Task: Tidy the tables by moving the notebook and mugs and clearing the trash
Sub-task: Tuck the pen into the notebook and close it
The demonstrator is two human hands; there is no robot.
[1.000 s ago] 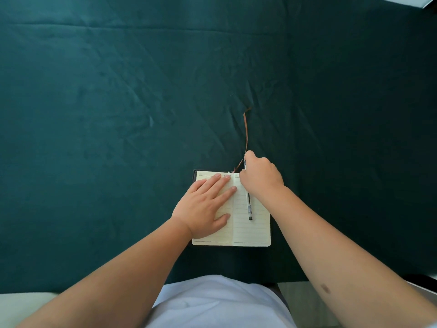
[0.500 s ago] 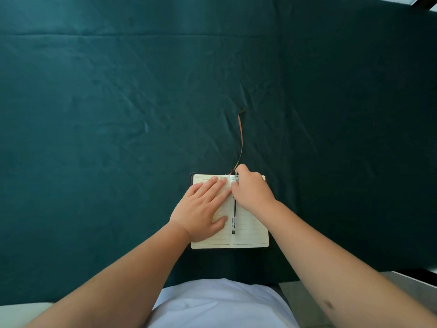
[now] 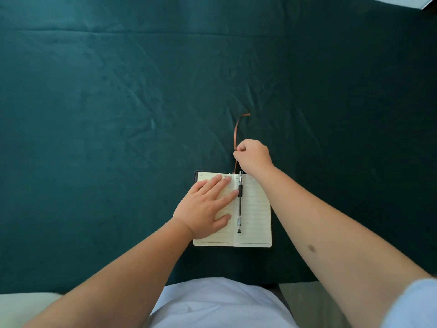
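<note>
An open lined notebook (image 3: 255,209) with a dark cover lies on the dark green tablecloth (image 3: 118,114), close to the near edge. A black pen (image 3: 240,202) rests along its centre fold. My left hand (image 3: 208,207) lies flat, fingers spread, on the left page. My right hand (image 3: 254,156) is just beyond the notebook's top edge, pinching the brown ribbon bookmark (image 3: 236,131), which curls away across the cloth. No mugs or trash are in view.
The green cloth covers the whole table and is wrinkled around the ribbon. A pale surface (image 3: 402,1) shows at the top right corner. My white shirt (image 3: 212,304) fills the bottom of the view.
My right hand left the pen in the notebook's fold and moved up past the top edge, closing on the ribbon. The left hand has stayed on the left page.
</note>
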